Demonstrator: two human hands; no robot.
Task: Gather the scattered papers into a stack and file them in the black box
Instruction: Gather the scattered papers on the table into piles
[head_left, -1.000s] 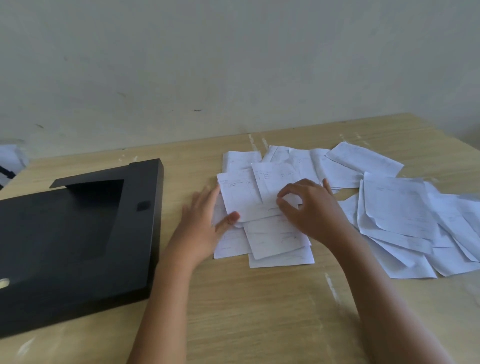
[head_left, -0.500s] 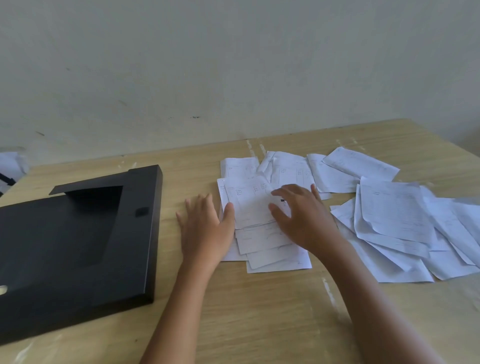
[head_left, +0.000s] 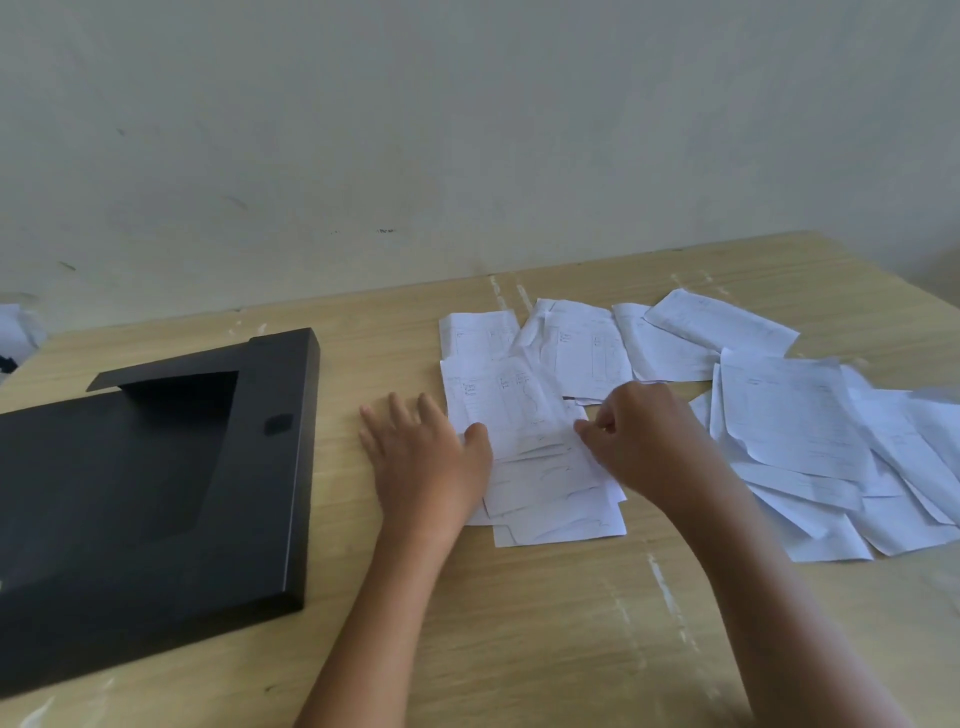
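Observation:
Several white printed papers lie scattered over the wooden table. A loose pile (head_left: 545, 467) sits between my hands, and more sheets (head_left: 795, 415) spread out to the right. My left hand (head_left: 428, 462) lies flat with fingers apart against the pile's left edge, thumb resting on the top sheet. My right hand (head_left: 644, 441) is curled, with fingertips pinching the pile's right edge. The black box (head_left: 156, 493) lies flat at the left, with its flap folded over the top.
The wooden table (head_left: 519, 623) meets a pale wall at the back. Its right edge runs close behind the far sheets (head_left: 717, 322). Something white (head_left: 15, 332) shows at the far left beyond the table.
My right hand has drawn back to the right and curled onto the pile's right edge. My left hand stays pressed at the left edge. The top sheets sit more squarely over one another.

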